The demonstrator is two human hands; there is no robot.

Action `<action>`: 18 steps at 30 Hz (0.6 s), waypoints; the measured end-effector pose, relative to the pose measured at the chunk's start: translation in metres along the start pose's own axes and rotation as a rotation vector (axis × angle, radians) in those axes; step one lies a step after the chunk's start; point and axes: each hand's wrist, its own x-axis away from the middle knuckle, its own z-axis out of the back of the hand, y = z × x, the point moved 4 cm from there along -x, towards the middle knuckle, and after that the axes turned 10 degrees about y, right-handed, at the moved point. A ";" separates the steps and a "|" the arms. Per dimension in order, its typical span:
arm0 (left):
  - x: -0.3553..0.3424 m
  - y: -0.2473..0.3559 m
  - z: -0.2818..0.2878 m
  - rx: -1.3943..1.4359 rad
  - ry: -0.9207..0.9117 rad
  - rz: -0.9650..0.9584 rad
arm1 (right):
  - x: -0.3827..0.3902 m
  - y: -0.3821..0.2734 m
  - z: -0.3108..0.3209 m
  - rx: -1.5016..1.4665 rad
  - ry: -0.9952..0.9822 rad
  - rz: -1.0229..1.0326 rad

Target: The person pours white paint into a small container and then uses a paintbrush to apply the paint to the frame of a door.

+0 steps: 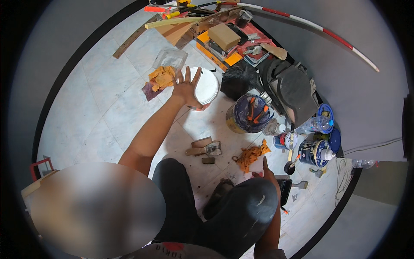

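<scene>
My left hand (186, 91), fingers spread wide, lies across the left side of a round white lidded tub (208, 86) on the floor. Its thumb reaches along the tub's near rim. My right hand (267, 170) hangs beside my right knee with one finger stretched forward; the knee hides part of it, and nothing shows in it. Just ahead of that finger lies a crumpled orange cloth (250, 159). To its left are a putty knife (211, 149) and a small brown block (208, 160). Another orange cloth (162, 77) lies beside the tub.
A paint-stained bucket (235, 123) holding orange-handled tools stands right of centre. Paint cans (311, 153), bottles and brushes crowd the right. Behind are a black bag (238, 80), a brown box (224, 36) and wooden boards (137, 36). A clear plastic tray (170, 57) sits behind the cloth.
</scene>
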 end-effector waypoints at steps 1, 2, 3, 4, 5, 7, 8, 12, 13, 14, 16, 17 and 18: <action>-0.005 -0.001 -0.003 -0.003 -0.048 -0.016 | -0.008 0.008 0.003 0.042 0.015 0.027; -0.009 -0.001 -0.004 -0.003 -0.039 -0.027 | -0.019 0.025 0.004 0.085 0.028 0.055; -0.011 -0.002 -0.006 0.027 -0.040 -0.028 | -0.025 0.025 0.010 0.124 0.036 0.084; -0.012 -0.004 -0.007 0.058 -0.042 -0.028 | -0.029 0.028 0.019 0.139 0.030 0.047; -0.012 -0.004 -0.009 0.088 -0.044 -0.025 | -0.035 0.032 0.030 0.153 0.023 0.010; -0.005 -0.006 -0.015 0.117 -0.010 -0.035 | -0.036 0.029 0.043 0.132 0.068 0.059; 0.000 -0.006 -0.018 0.131 0.007 -0.038 | -0.041 0.035 0.049 0.146 0.090 0.092; 0.021 0.004 -0.003 0.345 -0.060 -0.015 | -0.042 0.029 0.062 0.076 0.095 0.111; 0.023 0.001 -0.005 0.465 -0.033 0.005 | -0.042 0.027 0.065 0.055 0.097 0.119; 0.026 -0.006 -0.005 0.585 -0.007 0.024 | -0.039 0.024 0.069 0.028 0.098 0.127; 0.034 -0.034 -0.006 0.816 0.113 0.060 | -0.042 0.024 0.072 0.024 0.112 0.143; 0.042 -0.051 -0.008 0.952 0.191 0.102 | -0.042 0.026 0.073 0.022 0.119 0.149; 0.050 -0.056 -0.003 1.070 0.139 0.235 | -0.041 0.031 0.076 -0.002 0.135 0.132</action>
